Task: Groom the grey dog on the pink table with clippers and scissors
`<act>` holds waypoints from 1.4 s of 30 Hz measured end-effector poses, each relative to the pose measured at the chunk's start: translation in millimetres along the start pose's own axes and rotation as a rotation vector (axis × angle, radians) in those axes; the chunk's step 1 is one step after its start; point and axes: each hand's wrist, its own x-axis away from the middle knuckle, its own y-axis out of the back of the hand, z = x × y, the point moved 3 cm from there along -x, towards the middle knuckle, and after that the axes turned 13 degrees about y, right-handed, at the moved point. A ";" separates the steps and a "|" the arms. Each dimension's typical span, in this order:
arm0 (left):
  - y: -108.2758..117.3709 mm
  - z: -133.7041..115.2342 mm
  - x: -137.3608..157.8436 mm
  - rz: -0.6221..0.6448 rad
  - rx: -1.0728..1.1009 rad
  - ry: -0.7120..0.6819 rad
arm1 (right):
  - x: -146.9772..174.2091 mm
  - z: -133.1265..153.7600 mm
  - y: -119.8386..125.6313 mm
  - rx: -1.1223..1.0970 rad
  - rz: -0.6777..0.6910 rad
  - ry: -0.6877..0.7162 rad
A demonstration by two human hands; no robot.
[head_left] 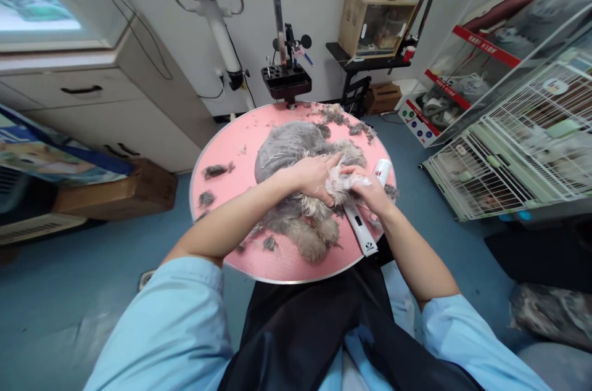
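Note:
A grey dog (289,147) with a closely clipped back lies on its side on a round pink grooming table (284,264). Its shaggy paws (312,243) point toward me. My left hand (315,176) is spread around the dog's whitish, fluffy head (337,187), thumb on the near side and fingers on the far side. Against the head, my right hand (367,189) has its fingers pinched together; something whitish shows at them, too unclear to name. Close to the right hand lie a white hair clipper (361,230) and a white bottle (382,170).
Cut hair tufts (216,170) are scattered over the table, with more hair (351,123) along its far edge. Behind it stand a tool holder (287,79) on a post and a dryer (217,27). Wire cages (522,150) are at right, a cabinet (92,107) at left.

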 end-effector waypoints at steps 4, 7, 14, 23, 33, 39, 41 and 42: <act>-0.7 -0.2 -1.4 0.005 -0.009 -0.026 | -0.7 11.9 -3.7 0.302 0.002 -0.021; -0.4 -0.8 -1.0 0.010 -0.047 -0.051 | -3.1 20.7 -9.7 0.512 0.135 -0.018; -0.6 -3.5 1.2 -0.003 -0.041 -0.040 | -8.0 6.4 -6.2 0.184 0.072 -0.031; -8.6 -3.4 -7.3 -0.024 0.011 -0.047 | 0.5 -21.2 -2.6 -0.406 -0.201 -0.370; -5.8 -0.3 -4.7 -0.024 0.041 -0.046 | -6.7 21.5 12.3 0.296 -0.209 0.004; -4.1 -2.6 -0.1 -0.033 0.034 -0.022 | -22.7 22.7 -19.6 0.289 -0.092 0.004; -3.7 -4.2 2.3 -0.045 0.036 -0.007 | -21.9 11.3 -17.8 0.162 -0.169 -0.078; -3.9 -5.2 2.9 -0.047 0.035 -0.003 | -20.3 5.9 -15.6 0.102 -0.216 -0.131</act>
